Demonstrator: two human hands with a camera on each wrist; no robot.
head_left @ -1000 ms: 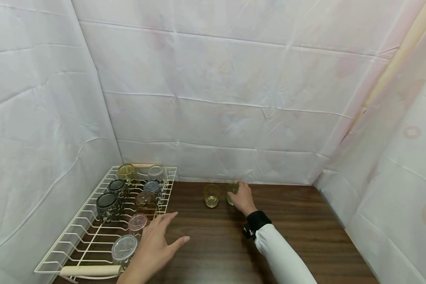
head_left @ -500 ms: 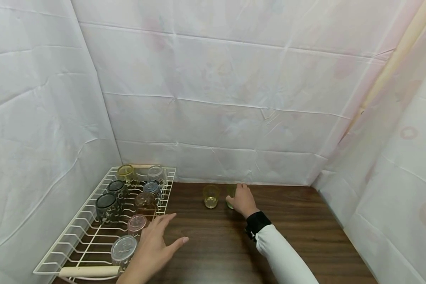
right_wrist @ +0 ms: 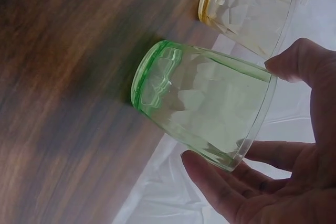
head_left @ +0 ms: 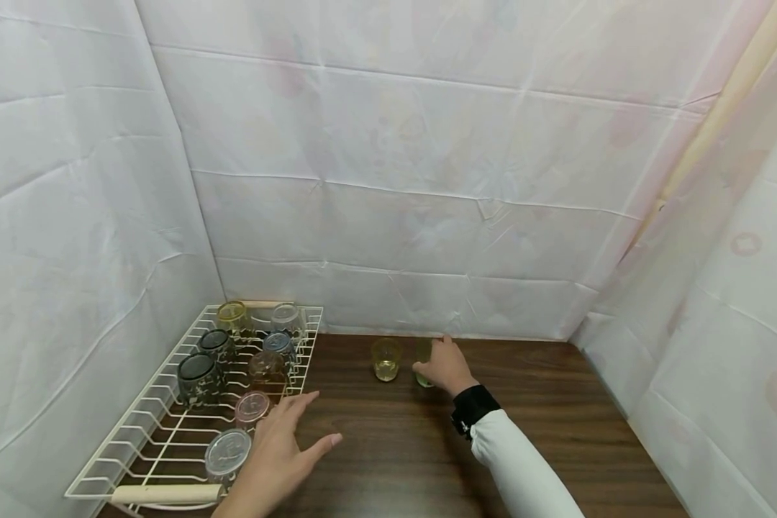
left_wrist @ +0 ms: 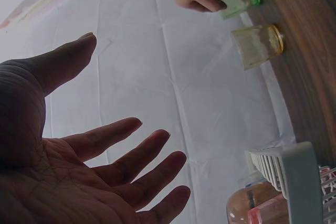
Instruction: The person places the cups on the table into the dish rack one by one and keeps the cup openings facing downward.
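Note:
My right hand (head_left: pixel 449 367) holds a pale green drinking glass (right_wrist: pixel 205 98) near its rim, thumb on one side and fingers on the other. The glass is upright, its thick green base at the table, and the hand partly hides it in the head view. To its left stands a pale yellow glass (head_left: pixel 385 361), also upright. My left hand (head_left: pixel 278 453) hovers beside the rack's right edge, fingers spread and nothing in its grasp.
A white wire dish rack (head_left: pixel 168 439) with wooden handles (head_left: pixel 166 494) stands at the left, bearing several upside-down glasses, among them a dark one (head_left: pixel 199 381) and a pink one (head_left: pixel 252 408). White sheeting (head_left: pixel 388 216) encloses the brown wooden table (head_left: pixel 388 446).
My right hand and the green glass have shifted slightly toward me and to the right, away from the yellow glass. The left hand has stayed nearly still.

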